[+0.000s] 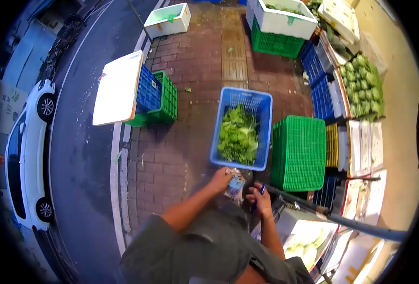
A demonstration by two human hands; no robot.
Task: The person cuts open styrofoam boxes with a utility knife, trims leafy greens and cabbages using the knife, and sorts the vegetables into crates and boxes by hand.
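My left hand [221, 180] is closed on a crumpled white-and-blue bundle [235, 184], whose kind I cannot make out. To its right, my right hand [261, 200] has its fingers wrapped round a slim dark-blue pen-like stick [262, 189]. Just beyond both hands, a blue plastic crate [265, 130] stands on the brick pavement. Leafy green lettuce [238, 135] lies loose inside that crate. The left hand is close to the crate's near edge.
A stacked green crate [298, 152] stands right of the blue one. Along the right are boxes of green vegetables [362, 87] and a grey metal bar [342, 218]. At left, a white foam lid [117, 90] leans on crates. A white car [22, 156] is across the road.
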